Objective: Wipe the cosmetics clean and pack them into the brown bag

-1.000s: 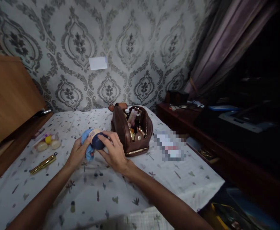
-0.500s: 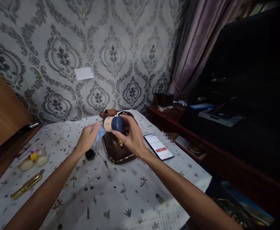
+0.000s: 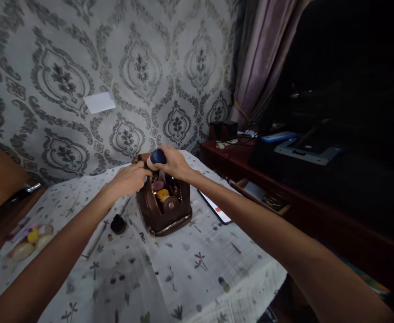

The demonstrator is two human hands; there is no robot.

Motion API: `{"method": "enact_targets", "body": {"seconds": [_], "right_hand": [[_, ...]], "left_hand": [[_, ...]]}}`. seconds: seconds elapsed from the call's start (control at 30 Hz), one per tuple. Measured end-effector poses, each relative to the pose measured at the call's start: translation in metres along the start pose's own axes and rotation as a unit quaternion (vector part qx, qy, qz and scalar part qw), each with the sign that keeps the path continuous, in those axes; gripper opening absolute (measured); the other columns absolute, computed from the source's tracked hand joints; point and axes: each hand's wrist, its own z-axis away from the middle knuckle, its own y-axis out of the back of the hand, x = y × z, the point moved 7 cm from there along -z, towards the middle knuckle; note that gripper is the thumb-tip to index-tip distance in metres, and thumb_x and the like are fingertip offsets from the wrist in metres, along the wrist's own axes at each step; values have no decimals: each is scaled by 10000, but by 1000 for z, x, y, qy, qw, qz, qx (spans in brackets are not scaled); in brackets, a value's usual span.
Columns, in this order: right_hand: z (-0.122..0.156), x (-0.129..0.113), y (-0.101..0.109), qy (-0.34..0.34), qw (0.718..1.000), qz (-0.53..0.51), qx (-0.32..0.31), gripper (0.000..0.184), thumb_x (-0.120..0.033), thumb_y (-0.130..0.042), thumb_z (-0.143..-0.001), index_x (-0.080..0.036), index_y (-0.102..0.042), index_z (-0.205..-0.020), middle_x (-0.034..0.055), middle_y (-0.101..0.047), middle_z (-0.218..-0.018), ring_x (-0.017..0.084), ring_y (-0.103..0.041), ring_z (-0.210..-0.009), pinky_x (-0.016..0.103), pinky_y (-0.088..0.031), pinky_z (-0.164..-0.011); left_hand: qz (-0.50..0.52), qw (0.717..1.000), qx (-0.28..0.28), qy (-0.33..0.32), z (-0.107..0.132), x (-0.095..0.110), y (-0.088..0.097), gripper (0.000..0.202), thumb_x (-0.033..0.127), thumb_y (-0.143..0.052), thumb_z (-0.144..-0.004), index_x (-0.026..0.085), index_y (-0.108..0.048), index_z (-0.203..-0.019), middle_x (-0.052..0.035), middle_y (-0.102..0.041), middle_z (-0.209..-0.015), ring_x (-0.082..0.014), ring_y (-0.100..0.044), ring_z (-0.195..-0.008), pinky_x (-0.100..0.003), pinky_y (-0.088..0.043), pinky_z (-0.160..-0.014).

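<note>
Right hand (image 3: 174, 163) grip closed around the dark-blue cap of a bottle (image 3: 158, 157), which was tilted over the far end of an open brown bag (image 3: 177, 220). Left hand (image 3: 129, 179) was curled at the bag's left rim, a scrap of blue material (image 3: 146, 178) under its fingers; couldn't tell if that grip was holding it. Yellow item (image 3: 162, 194) sat inside the bag. Small black item (image 3: 118, 224) lay left of bag, phone (image 3: 219, 211) right, on printed cloth (image 3: 143, 287).
</note>
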Motion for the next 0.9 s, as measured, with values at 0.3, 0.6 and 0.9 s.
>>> {"method": "enact_targets", "body": {"seconds": [0.3, 0.6, 0.9], "right_hand": [[-9, -17, -23, 51, 971, 160, -170, 394, -385, -655, -853, -150, -620, -1167, 168, -639, -1234, 304, -648, -1087, 370, -479, -886], [-14, -25, -49, 67, 947, 193, -248, 260, -249, -664, -838, -130, -681, -1070, 159, -709, -1169, 305, -634, -1164, 436, -389, -1031], [-8, -25, -56, 92, 942, 236, -219, 425, -230, -599, -906, -75, -551, -1299, 207, -687, -1227, 313, -634, -1173, 512, -318, -1062]], "left_hand": [[16, 998, 54, 23, 14, -4, -1, 391, 168, -385, -887, 268, -721, -1057, -46, -590, -1051, -203, -638, -898, -319, -487, -828], [34, 997, 62, 26, 14, -6, -7, 358, 184, -407, -905, 299, -701, -1074, -25, -575, -1074, -179, -618, -962, -283, -479, -851], [14, 998, 55, 39, 17, -3, -7, 388, 195, -360, -907, 258, -696, -1091, -55, -570, -1078, -208, -615, -903, -322, -490, -794]]}}
